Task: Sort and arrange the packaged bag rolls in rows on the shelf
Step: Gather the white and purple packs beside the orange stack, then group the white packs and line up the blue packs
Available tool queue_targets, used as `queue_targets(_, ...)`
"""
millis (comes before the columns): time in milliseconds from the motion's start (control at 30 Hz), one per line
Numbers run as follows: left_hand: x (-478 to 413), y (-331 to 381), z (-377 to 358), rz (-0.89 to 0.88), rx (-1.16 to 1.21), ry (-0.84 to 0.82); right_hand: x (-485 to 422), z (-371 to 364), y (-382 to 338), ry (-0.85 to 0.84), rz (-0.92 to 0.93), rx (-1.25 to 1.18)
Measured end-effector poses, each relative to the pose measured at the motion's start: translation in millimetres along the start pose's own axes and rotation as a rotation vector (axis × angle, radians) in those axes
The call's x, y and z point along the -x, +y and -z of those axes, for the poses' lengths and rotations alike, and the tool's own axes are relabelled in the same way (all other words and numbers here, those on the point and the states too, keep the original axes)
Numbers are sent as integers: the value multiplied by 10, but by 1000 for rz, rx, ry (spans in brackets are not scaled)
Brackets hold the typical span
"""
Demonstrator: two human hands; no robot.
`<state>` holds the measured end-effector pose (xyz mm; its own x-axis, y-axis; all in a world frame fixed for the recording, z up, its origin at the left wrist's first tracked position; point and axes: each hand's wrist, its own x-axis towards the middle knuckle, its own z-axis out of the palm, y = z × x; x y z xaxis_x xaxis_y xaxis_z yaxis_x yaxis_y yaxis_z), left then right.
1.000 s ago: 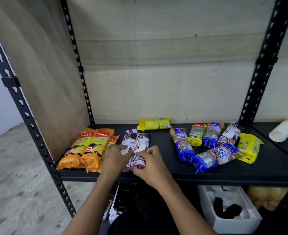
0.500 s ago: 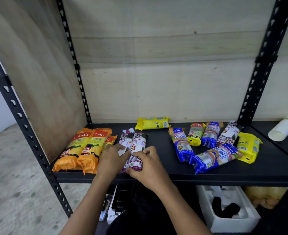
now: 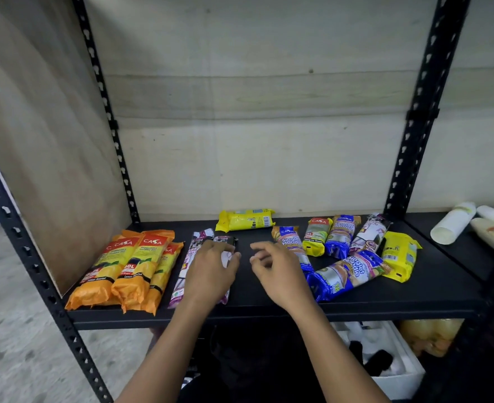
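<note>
On the black shelf [image 3: 269, 303], three orange bag rolls [image 3: 129, 266] lie side by side at the left. Just right of them lie two white and purple rolls [image 3: 192, 251]. My left hand [image 3: 211, 274] lies over the right one, fingers curled round its far end. My right hand [image 3: 275, 271] hovers just right of it, fingers loosely curled and holding nothing. Further right lies a loose group: blue rolls [image 3: 347, 271], a green and yellow roll [image 3: 315, 237], another white and purple roll [image 3: 369, 232] and a yellow pack [image 3: 400, 254]. A second yellow pack [image 3: 245, 219] lies at the back.
Black perforated uprights [image 3: 420, 126] frame the bay, with a wooden panel [image 3: 51, 141] on the left side. White paper rolls [image 3: 452, 222] lie on the neighbouring shelf at the right. A white foam box [image 3: 400, 370] sits below the shelf.
My right hand has let go of the white and purple roll and moved to the right. My left hand stays on that roll.
</note>
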<state>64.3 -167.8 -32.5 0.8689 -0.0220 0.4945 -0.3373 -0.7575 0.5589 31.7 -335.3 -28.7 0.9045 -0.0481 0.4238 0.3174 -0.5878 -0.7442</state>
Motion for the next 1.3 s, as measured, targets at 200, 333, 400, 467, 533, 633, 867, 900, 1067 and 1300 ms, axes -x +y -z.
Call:
queue_targets(200, -89, 349, -338, -140, 64, -111, -39, 461, 170, 187, 4, 72)
queue_targets(333, -135, 622, -545, -203, 83, -181, -47, 771, 386, 254, -78, 228)
queue_targets(400, -175, 751, -656, -216, 87, -214, -72, 953, 494, 273, -150, 285)
queue_targets(467, -210, 883, -771, -240, 92, -233, -121, 1146, 622, 252, -237, 374)
queue_targets(533, -243, 985, -877, -243, 83, -257, -199, 1326, 773, 207, -335, 467)
queue_targets(633, -261, 1051, -977, -218, 67, -284, -335, 1526, 956, 116, -499, 539)
queue_targets(867, -199, 1049, -1080, -196, 23, -325, -646, 1716, 965, -168, -598, 684)
queue_targets(900, -204, 1038, -1075, -200, 21, -326, -689, 1717, 947, -204, -616, 699)
queue_targets(1067, -204, 989, -1089, -213, 1, -336, -806, 1634, 998, -225, -670, 753)
queue_targets(1300, -173, 978, -1086, -214, -16, -326, -827, 1485, 1080, -135, -667, 792)
